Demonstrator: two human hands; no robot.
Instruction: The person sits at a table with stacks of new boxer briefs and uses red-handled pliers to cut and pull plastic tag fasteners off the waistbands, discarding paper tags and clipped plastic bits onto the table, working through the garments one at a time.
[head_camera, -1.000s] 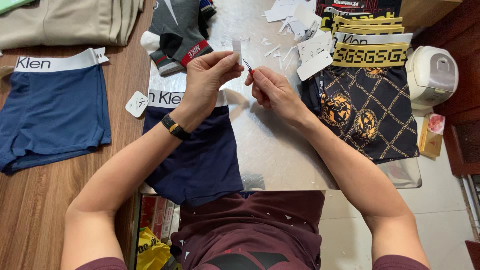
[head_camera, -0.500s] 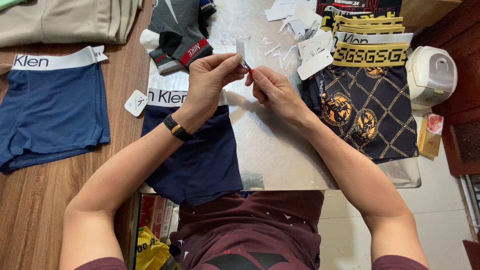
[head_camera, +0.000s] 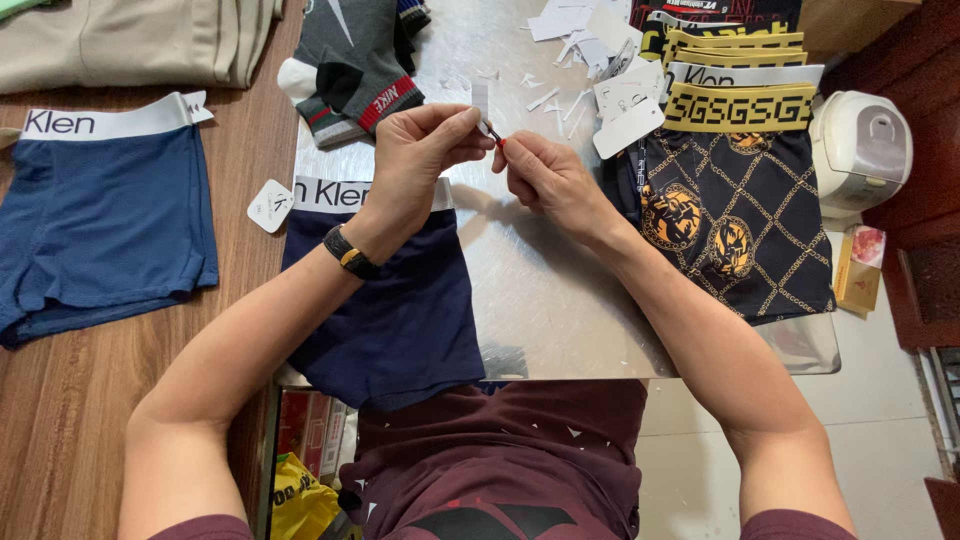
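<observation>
Pinched between left hand (head_camera: 425, 150) fingertips: small pale tag (head_camera: 481, 98), above the steel table (head_camera: 560, 290); right hand (head_camera: 545, 175) fingers closed on its tiny red-tipped fastener. Directly beneath, dark navy briefs (head_camera: 385, 300), white hang tag (head_camera: 270, 205) at the waistband. Already tagged, apparently: black-and-gold briefs (head_camera: 735, 190) with white card tags (head_camera: 628, 125). Behind: paper scraps (head_camera: 560, 20), grey socks (head_camera: 350, 65). Far right: cream device (head_camera: 860, 150), small yellow box (head_camera: 858, 272).
</observation>
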